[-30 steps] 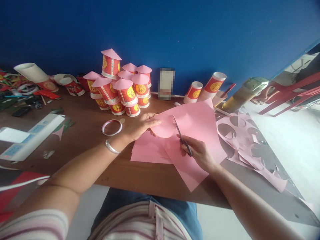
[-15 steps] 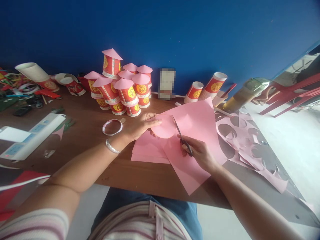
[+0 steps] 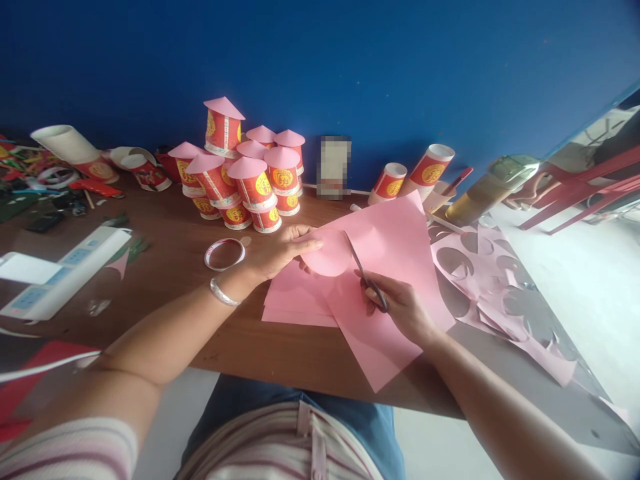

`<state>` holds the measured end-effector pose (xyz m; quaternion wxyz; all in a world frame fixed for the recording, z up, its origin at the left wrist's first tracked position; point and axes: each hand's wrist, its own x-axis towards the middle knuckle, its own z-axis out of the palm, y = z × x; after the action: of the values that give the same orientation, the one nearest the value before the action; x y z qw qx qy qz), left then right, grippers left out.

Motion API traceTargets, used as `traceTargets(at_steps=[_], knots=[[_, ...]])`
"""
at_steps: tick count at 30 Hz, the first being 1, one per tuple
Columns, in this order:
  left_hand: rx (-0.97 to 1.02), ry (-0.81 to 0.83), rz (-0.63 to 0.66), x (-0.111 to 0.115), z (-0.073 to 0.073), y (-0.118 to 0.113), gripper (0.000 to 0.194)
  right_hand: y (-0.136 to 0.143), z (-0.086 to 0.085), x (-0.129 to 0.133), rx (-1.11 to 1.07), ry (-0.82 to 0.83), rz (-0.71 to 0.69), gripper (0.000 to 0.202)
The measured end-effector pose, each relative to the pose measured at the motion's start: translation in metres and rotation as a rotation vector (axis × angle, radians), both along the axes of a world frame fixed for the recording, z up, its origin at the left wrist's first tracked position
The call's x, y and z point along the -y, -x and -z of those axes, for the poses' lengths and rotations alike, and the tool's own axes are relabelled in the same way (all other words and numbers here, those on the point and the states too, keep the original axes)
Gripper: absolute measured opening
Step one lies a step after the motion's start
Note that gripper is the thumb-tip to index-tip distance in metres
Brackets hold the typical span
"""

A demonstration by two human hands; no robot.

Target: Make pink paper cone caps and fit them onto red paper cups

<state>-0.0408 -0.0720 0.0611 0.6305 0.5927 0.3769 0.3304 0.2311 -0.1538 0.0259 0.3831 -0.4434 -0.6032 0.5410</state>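
Note:
Between the thumb and fingers of my left hand (image 3: 285, 252) is a round piece of pink paper (image 3: 329, 253), its near edge curved. My right hand (image 3: 397, 303) grips dark-handled scissors (image 3: 361, 261); their blades lie along the right side of the round piece. A large sheet of pink paper (image 3: 400, 247) spreads beneath and to the right of the scissors, one corner raised toward the back. More pink sheets (image 3: 300, 300) lie flat on the table under my left hand. Whether the round piece is still joined to the large sheet, I cannot tell.
Red paper cups with pink cone tops (image 3: 255, 183) stand stacked at the back. Pink offcuts with round holes (image 3: 495, 287) cover the table's right side. Also there are a tape roll (image 3: 225, 255), a power strip (image 3: 70, 273), plain cups (image 3: 425, 175) and a tilted bottle (image 3: 493, 187).
The large pink sheet has shifted very slightly, its raised corner tipping a little left. My hands and the scissors stay almost in the same place.

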Motion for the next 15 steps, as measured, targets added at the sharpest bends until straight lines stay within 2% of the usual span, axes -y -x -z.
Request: traceTargets(at_steps=[15], knots=[[0.012,0.018,-0.013,-0.0011,-0.0029,0.0011,0.03,-0.0001,-0.0039,-0.0006,-0.008,0.018,-0.012,0.046]])
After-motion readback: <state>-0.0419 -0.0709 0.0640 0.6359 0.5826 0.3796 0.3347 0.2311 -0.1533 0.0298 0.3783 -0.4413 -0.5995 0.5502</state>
